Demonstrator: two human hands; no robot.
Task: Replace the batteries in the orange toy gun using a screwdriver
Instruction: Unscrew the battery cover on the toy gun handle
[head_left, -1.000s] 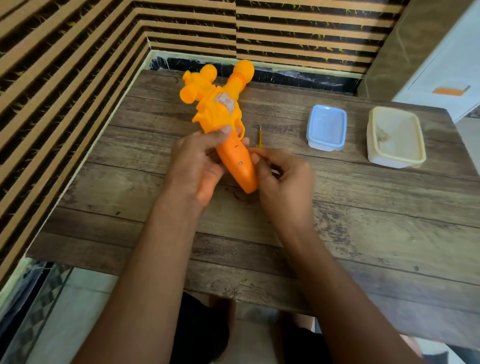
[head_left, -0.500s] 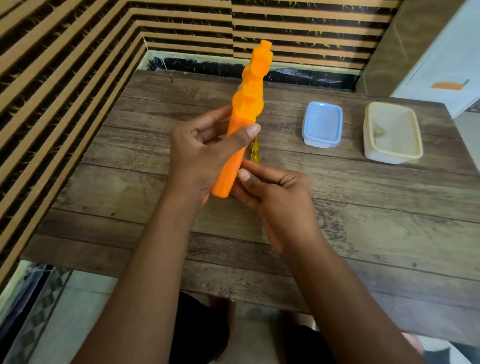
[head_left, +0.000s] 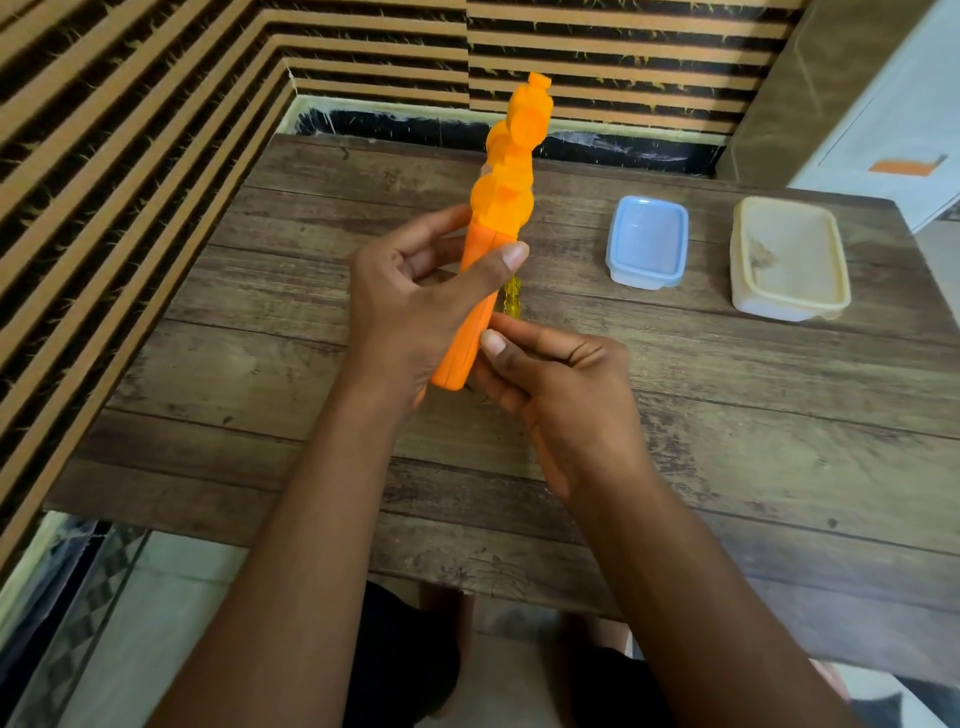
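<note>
The orange toy gun (head_left: 503, 197) stands on edge above the wooden table (head_left: 727, 415), its barrel pointing away from me. My left hand (head_left: 415, 312) grips its grip section, thumb across the near side and fingers behind. My right hand (head_left: 561, 384) pinches the lower end of the grip from the right with thumb and fingers. A small yellow screwdriver (head_left: 511, 300) lies on the table just behind the gun, mostly hidden by it and by my left thumb.
A blue plastic box (head_left: 647, 241) and a cream plastic box (head_left: 789, 260) sit on the table at the back right. A striped wall runs along the left and back. The table's near edge is just in front of my knees.
A second ago the gun lay flat with its side up. Both hands have turned it onto its edge and lifted it. Since half a second ago it has barely moved.
</note>
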